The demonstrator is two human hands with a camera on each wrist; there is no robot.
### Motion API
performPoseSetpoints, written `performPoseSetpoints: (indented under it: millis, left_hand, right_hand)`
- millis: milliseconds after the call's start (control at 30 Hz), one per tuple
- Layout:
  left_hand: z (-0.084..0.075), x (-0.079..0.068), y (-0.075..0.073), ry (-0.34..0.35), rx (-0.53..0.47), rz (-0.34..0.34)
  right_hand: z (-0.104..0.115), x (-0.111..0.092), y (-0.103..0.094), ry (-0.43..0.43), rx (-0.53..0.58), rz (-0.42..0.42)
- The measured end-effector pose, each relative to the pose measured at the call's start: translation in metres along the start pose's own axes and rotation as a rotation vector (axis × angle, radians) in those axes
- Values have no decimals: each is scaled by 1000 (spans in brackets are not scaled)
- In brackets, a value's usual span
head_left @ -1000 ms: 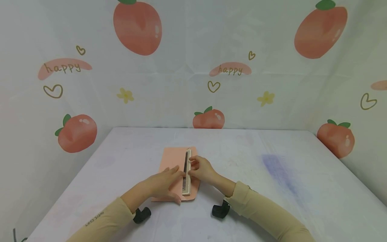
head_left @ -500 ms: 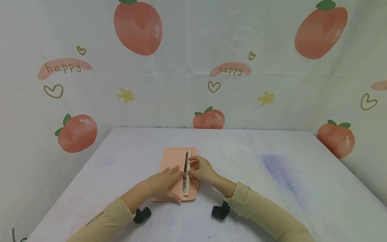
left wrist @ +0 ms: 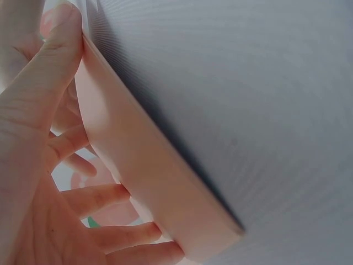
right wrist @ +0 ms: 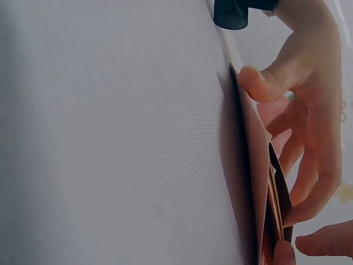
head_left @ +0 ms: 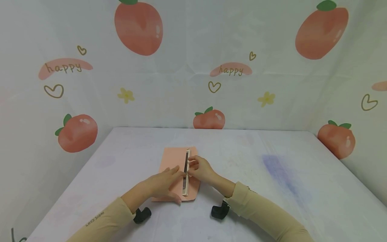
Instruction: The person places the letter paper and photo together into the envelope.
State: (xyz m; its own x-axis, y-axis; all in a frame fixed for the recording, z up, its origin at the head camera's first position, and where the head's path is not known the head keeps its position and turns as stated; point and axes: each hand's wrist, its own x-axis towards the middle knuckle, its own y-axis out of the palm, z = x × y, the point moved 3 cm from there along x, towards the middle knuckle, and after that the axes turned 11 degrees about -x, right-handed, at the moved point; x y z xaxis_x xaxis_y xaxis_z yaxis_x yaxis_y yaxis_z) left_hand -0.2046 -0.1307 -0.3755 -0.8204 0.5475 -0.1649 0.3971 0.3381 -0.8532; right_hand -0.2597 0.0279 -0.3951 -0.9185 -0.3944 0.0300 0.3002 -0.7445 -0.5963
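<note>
A pink sheet of paper [head_left: 172, 161] lies on the white table [head_left: 257, 188] in the head view. On its right part lies a long cream strip with a dark band [head_left: 185, 169]. My left hand [head_left: 172, 174] rests flat on the paper, fingers straight, fingertips at the strip's left side. My right hand [head_left: 195, 168] pinches the strip's right edge at mid-length. In the left wrist view the left hand [left wrist: 55, 165] spreads over the pink paper [left wrist: 149, 171]. The right wrist view has the right hand [right wrist: 309, 110] with its thumb on the paper [right wrist: 252, 165] and fingers curled over the strip [right wrist: 280, 199].
A black camera mount sits on each wrist [head_left: 142, 215] [head_left: 219, 211]. A faint blue stain [head_left: 278, 171] marks the table to the right. Cloth walls printed with peaches [head_left: 208, 118] close in the table at the back and both sides.
The strip looks slightly narrower at its near end, as if tipped up on its edge. Both hands stay almost where they were.
</note>
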Motion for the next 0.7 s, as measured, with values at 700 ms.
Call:
performPoseSetpoints:
  millis: [700]
  left_hand:
    - [1, 1, 1, -3, -1, -1]
  right_hand:
    - [-1, 3, 4, 20, 34, 10]
